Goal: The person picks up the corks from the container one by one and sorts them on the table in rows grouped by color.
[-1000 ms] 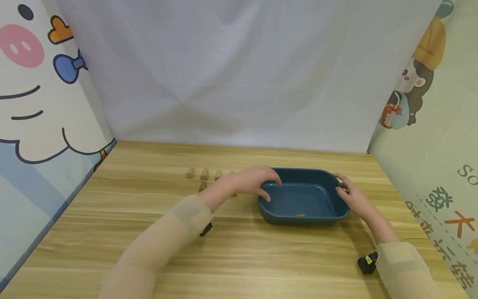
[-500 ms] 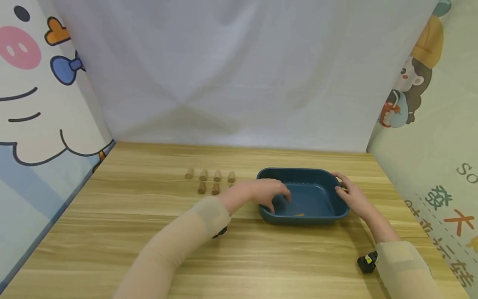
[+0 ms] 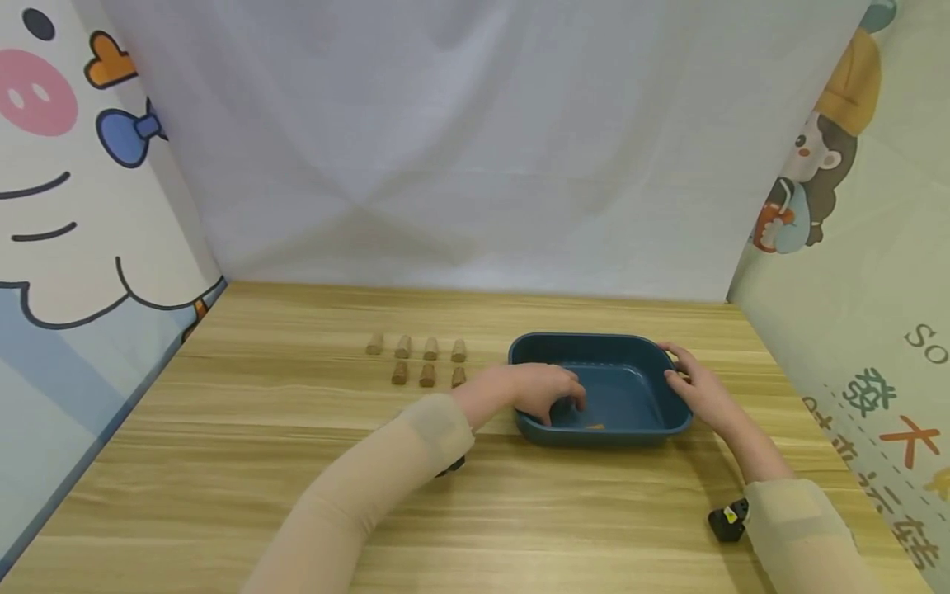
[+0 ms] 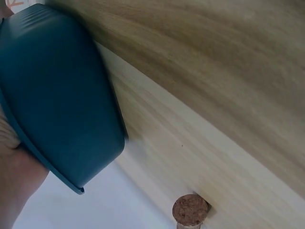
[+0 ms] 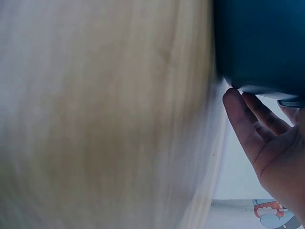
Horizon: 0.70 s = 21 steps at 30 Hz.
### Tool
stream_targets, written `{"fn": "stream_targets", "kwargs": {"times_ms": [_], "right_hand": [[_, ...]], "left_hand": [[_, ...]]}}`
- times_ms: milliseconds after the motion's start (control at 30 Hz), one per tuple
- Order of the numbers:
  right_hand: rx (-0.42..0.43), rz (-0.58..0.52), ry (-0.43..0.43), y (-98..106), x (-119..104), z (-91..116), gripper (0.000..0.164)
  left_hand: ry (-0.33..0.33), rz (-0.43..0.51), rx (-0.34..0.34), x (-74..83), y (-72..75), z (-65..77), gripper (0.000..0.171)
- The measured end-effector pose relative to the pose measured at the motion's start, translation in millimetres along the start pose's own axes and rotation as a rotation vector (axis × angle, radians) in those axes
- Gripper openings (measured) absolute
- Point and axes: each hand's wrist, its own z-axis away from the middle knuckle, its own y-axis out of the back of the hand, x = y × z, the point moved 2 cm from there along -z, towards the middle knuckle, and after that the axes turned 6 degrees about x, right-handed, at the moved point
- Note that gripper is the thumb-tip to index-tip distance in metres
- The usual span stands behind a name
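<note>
A dark teal rectangular basin (image 3: 631, 431) stands on the wooden table, right of the middle. Over its left rim reaches my left hand (image 3: 545, 389), fingers bent down inside; the space under its palm is hidden, so whether it holds anything cannot be told. In the left wrist view the basin's outer wall (image 4: 57, 90) hides most of that hand (image 4: 19, 179). My right hand (image 3: 698, 392) grips the basin's right end, thumb over the rim and fingers outside, also visible in the right wrist view against the wall (image 5: 262, 47). A small tan mark or piece (image 3: 596, 426) shows inside the basin near its front wall.
Several cork stoppers stand in two rows left of the basin, among them a paler back-row cork (image 3: 403, 346) and a browner front-row cork (image 3: 427, 376). A white cloth (image 3: 460, 165) hangs behind the table (image 3: 579, 511). Printed sheets (image 3: 898, 330) flank both sides.
From above the basin's left rim, my left hand has moved right, toward me and lower into the basin, uncovering more corks. My right hand stays at the right end.
</note>
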Motion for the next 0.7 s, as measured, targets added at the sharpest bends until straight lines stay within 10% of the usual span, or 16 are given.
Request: {"fn": "stream_targets", "kwargs": {"times_ms": [700], "right_hand": [[0.004, 0.014, 0.017, -0.7, 2.3, -0.3, 0.050]], "left_hand": [[-0.045, 0.015, 0.106, 11.1, -9.7, -20.8, 0.044]]}}
